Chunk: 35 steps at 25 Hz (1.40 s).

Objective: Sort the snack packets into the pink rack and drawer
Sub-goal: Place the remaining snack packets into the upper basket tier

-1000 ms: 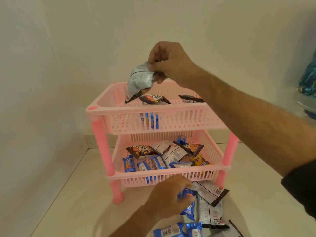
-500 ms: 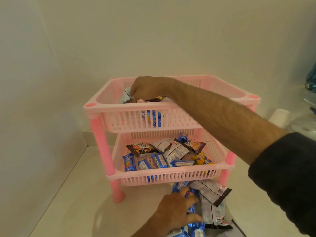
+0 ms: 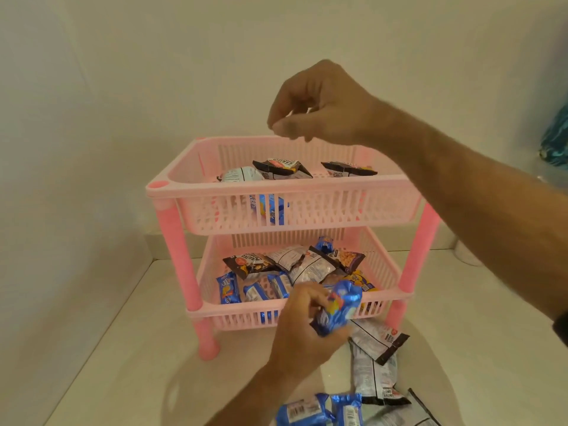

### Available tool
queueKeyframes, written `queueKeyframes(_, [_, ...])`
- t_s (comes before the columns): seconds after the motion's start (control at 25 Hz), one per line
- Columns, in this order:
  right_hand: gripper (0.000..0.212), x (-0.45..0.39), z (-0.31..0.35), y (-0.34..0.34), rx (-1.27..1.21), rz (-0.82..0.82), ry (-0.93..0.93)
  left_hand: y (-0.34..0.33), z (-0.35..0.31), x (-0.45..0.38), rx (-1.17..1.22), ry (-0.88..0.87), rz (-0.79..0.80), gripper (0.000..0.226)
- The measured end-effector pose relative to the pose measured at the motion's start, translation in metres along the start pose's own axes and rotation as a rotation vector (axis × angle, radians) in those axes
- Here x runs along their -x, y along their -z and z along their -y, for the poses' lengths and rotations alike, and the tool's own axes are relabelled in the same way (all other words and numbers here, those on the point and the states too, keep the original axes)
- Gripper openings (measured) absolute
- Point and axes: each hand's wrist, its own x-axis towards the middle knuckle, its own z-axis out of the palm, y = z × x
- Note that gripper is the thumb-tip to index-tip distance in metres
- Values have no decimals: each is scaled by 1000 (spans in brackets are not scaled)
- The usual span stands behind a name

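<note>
A two-tier pink rack (image 3: 307, 187) stands on a pale counter in a corner. Its top basket holds a silver packet (image 3: 241, 174) at the left, two dark peanut packets (image 3: 281, 169) and a blue packet seen through the slats. The lower basket (image 3: 276, 318) holds several blue, silver and dark packets. My right hand (image 3: 319, 103) hovers above the top basket, fingers loosely curled, holding nothing. My left hand (image 3: 302, 330) is in front of the lower basket, gripping a blue biscuit packet (image 3: 336, 307). Loose silver packets (image 3: 373, 364) and blue packets (image 3: 319, 410) lie on the counter near me.
Walls close in behind and to the left of the rack. A white cylindrical object (image 3: 468, 253) stands at the back right, and a teal patterned thing (image 3: 556, 136) sits at the right edge.
My right hand put the silver packet into the top basket, let go and rose above it. My left hand lifted a blue packet off the counter pile.
</note>
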Motion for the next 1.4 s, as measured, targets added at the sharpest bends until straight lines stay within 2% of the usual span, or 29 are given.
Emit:
queueKeyframes(0.12, [29, 22, 11, 7, 14, 127, 78, 11, -48, -32, 232, -207, -269, 55])
queueKeyframes(0.2, [43, 33, 17, 3, 100, 265, 47, 20, -71, -50, 334, -345, -342, 60])
queueKeyframes(0.28, [48, 42, 22, -2, 124, 368, -5, 26, -84, -62, 342, -436, -371, 66])
queueKeyframes(0.44, [31, 50, 23, -7, 53, 400, -31, 29, -90, -70, 313, -444, -426, 72])
queueKeyframes(0.52, [28, 50, 18, -1, 5, 399, -87, 27, -85, -71, 343, -450, -446, 64])
queueKeyframes(0.6, [28, 48, 9, 10, -87, 306, -145, 22, -71, -64, 373, -390, -439, 50])
queueKeyframes(0.68, [27, 43, -4, 23, -242, 136, -193, 14, -46, -44, 221, -258, -371, 35])
queueKeyframes(0.72, [26, 41, -13, 29, -303, 57, -210, 11, -30, -31, 67, -190, -274, 31])
queueKeyframes(0.8, [25, 33, -32, 32, -328, -41, -259, 6, 3, -8, -300, -20, 58, 28])
queueKeyframes(0.88, [25, 24, -54, 26, -226, -59, -335, 3, 32, 6, -672, 105, 410, 42])
queueKeyframes(0.96, [25, 16, -70, 10, -53, -44, -404, -1, 52, 11, -880, 107, 607, 56])
queueKeyframes(1.12, [21, 2, -86, -22, 331, 7, -347, -17, 70, 14, -975, -40, 697, 47])
queueKeyframes(1.28, [13, -7, -88, -33, 421, 197, -319, -29, 80, 12, -1040, -14, 697, 46])
queueKeyframes(1.4, [4, -5, -88, -35, 428, 295, -324, -34, 86, 8, -1063, 12, 707, 31])
